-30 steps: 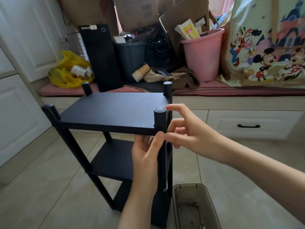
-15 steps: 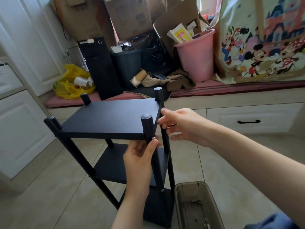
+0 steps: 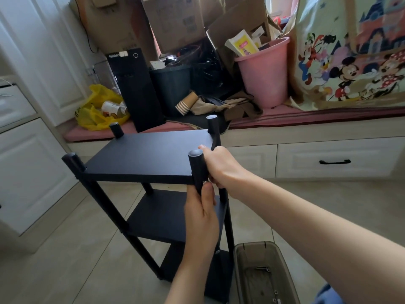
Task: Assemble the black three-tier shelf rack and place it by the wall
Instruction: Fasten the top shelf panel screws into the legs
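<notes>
Rack (image 3: 166,216) upright on the floor (image 3: 65,270), both hands at its near right post (image 3: 197,170).
Left hand (image 3: 201,216) wraps the post just under the top shelf (image 3: 149,159); right hand (image 3: 221,167) curls over the shelf's right edge beside it. Rack looks stiff, fairly light, tall and tippy; the posts likely give the surest hold.

bare left hand (image 3: 201,216), right hand (image 3: 221,167), blue garment (image 3: 328,296)
</notes>
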